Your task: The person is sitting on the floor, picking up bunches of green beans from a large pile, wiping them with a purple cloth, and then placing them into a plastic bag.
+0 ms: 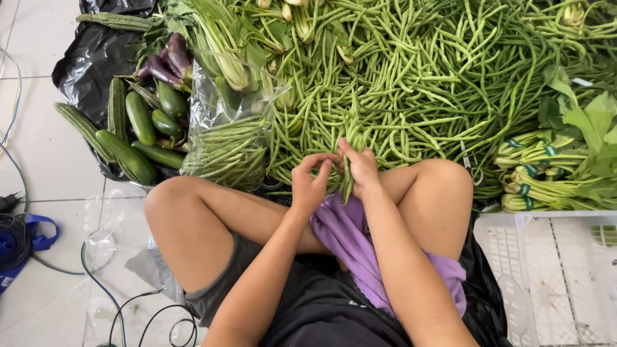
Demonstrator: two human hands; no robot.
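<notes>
I sit cross-legged on the floor in front of a big heap of long green beans (411, 77). My right hand (361, 168) grips a small bunch of green beans (348, 177) that hangs down from its fingers. My left hand (310, 182) touches the same bunch from the left, its fingertips pinching at the stems. A purple cloth (353, 247) lies across my lap under both hands.
A clear plastic bag of green beans (228, 144) stands by my left knee. Cucumbers (138, 119), ridged gourds and purple eggplants (168, 61) lie on black plastic at the left. Banded leafy bunches (546, 170) lie at the right above a white crate (553, 270). Cables (96, 283) trail at the lower left.
</notes>
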